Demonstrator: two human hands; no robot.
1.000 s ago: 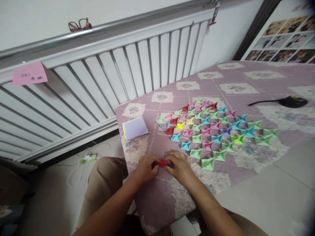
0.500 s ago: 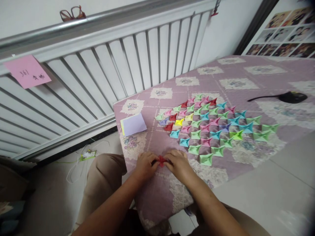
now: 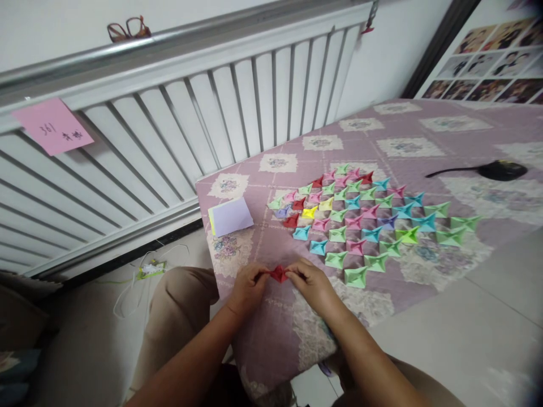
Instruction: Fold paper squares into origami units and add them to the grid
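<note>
From my remote post I watch a red paper [image 3: 279, 275], folded to points, held over the near end of a table's purple cloth [image 3: 271, 345]. The left hand [image 3: 250, 285] grips its left tip between thumb and finger; the right hand [image 3: 311, 282] pinches the opposite tip. Just beyond, I see slanting rows of folded papers [image 3: 338, 234] in green, pink, blue, red and yellow. Flat sheets [image 3: 232, 217], lilac uppermost, lie near the table's left edge. Beyond that edge, a pink note [image 3: 53, 127] hangs on a white radiator [image 3: 241, 107], and glasses [image 3: 128, 29] rest above.
</note>
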